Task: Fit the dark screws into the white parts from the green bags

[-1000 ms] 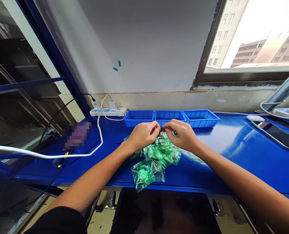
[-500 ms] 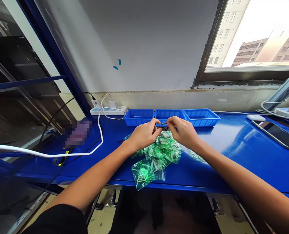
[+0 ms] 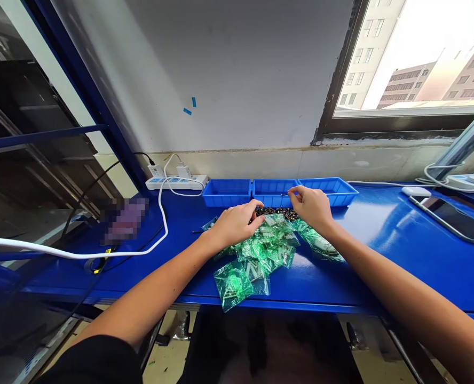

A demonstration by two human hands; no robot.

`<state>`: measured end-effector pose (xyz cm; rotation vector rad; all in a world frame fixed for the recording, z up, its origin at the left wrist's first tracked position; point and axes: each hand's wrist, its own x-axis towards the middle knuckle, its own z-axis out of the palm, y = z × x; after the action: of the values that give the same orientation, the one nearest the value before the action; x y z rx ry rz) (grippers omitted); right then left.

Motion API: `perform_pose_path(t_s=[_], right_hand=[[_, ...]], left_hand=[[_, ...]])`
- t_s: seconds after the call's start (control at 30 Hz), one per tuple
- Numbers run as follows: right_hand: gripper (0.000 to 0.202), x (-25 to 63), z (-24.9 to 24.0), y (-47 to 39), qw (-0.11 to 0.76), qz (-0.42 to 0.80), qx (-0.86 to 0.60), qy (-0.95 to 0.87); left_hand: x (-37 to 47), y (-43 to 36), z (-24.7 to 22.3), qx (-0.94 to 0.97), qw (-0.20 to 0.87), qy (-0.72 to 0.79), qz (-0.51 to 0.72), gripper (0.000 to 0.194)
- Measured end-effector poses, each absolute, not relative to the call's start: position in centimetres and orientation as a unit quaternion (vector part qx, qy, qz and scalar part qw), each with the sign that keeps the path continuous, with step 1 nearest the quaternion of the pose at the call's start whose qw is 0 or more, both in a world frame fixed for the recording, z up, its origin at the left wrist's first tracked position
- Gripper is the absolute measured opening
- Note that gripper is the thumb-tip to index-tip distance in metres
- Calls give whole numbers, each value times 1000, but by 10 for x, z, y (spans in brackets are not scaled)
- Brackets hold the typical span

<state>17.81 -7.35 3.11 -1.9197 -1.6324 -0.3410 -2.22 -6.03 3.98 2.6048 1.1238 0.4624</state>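
Observation:
My right hand (image 3: 312,207) is closed in a pinch on a thin, dark screw-like part (image 3: 285,194), raised in front of the middle blue bin (image 3: 275,199). The part's exact kind is too small to make out. My left hand (image 3: 237,225) rests over the left side of the heap, its thumb and forefinger curved and apart; its other fingers are hidden. Small dark metal parts (image 3: 277,212) lie in a loose pile between the hands. Nearer me is a heap of green clear plastic packets (image 3: 263,248) with small pale and metallic pieces inside.
Two more blue bins, left (image 3: 227,199) and right (image 3: 333,193), flank the middle one along the wall. More green packets (image 3: 321,245) lie under my right wrist. A power strip (image 3: 176,183), a white cable (image 3: 112,255) and a phone (image 3: 453,216) are on the blue bench (image 3: 389,261).
My right hand has moved right and slightly up, away from my left hand, carrying the thin dark part. The dark pile and right-hand packets show more. My left hand has shifted slightly down.

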Motion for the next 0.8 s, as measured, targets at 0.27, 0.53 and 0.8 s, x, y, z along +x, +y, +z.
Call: perform_pose_path(t_s=[0.27, 0.53, 0.8], right_hand=[[24, 183, 28, -70, 323, -141, -719, -599], [25, 189, 27, -68, 339, -135, -720, -590], [23, 178, 32, -74, 371, -136, -693, -603]], left_hand=[[-22, -59, 40, 901, 136, 384, 149, 36], [-55, -101, 34, 933, 55, 272, 231, 28], [-203, -132, -5, 597, -93, 732, 314, 32]])
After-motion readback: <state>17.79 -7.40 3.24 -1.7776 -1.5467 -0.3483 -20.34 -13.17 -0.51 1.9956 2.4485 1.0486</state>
